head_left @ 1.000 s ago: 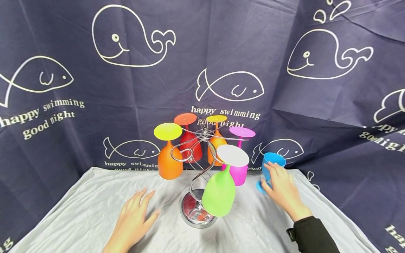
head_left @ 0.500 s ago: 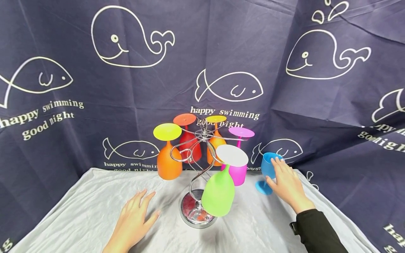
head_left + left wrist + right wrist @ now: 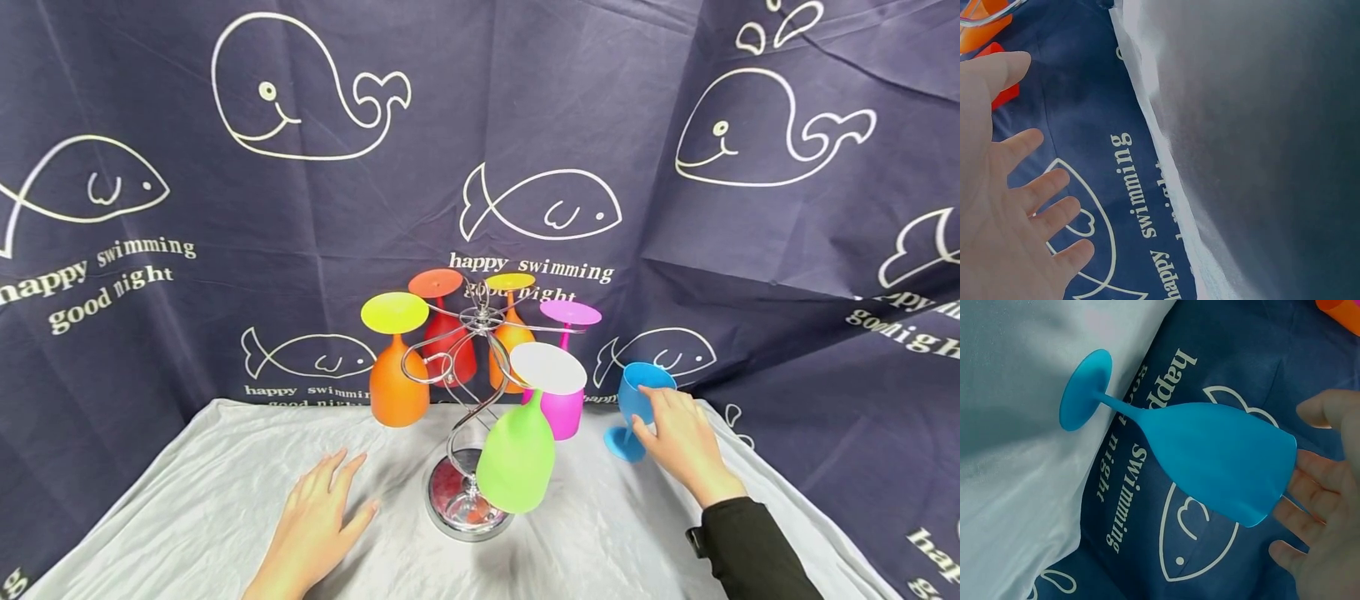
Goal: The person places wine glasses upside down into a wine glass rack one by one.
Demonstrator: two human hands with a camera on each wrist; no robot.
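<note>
A blue wine glass (image 3: 636, 408) stands upright near the table's back right edge. My right hand (image 3: 678, 437) is close at its right side, the fingers reaching behind the bowl near the rim. In the right wrist view the thumb (image 3: 1329, 407) is spread apart from the bowl (image 3: 1229, 456). Over the cloth left of the chrome glass rack (image 3: 468, 521), my left hand (image 3: 315, 517) is held with fingers loosely extended and nothing in it. Upside down on the rack hang an orange glass (image 3: 399, 387), a red glass, a second orange glass, a magenta glass (image 3: 567, 408) and a green glass (image 3: 517, 454).
White cloth (image 3: 187, 500) covers the table. Behind it and along the sides hangs a dark blue curtain (image 3: 525, 100) printed with whales, fish and lettering. The rack stands between both hands, with the green glass jutting out toward the front right.
My right hand has drawn slightly right and back from in front of the blue glass, so its stem and foot now show. The left hand stays put.
</note>
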